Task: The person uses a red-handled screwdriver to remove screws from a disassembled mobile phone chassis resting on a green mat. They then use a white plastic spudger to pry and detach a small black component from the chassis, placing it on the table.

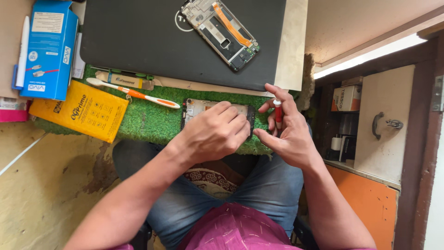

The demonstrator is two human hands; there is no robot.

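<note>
Left hand (217,132) presses the opened phone (196,107) flat on the green mat (148,121); right hand (289,134) pinches a red-handled tool (278,113), needing careful aim.

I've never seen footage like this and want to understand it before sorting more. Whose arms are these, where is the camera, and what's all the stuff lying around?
There is one picture, from a camera worn on a person's head, looking down at their lap and own two bare hands. The left hand rests on an opened phone lying on a green mat. The right hand holds a small red tool. On the mat also lies a white and orange toothbrush. Nearby are a yellow packet, a blue box and a closed dark laptop with a second opened phone on top.
</note>
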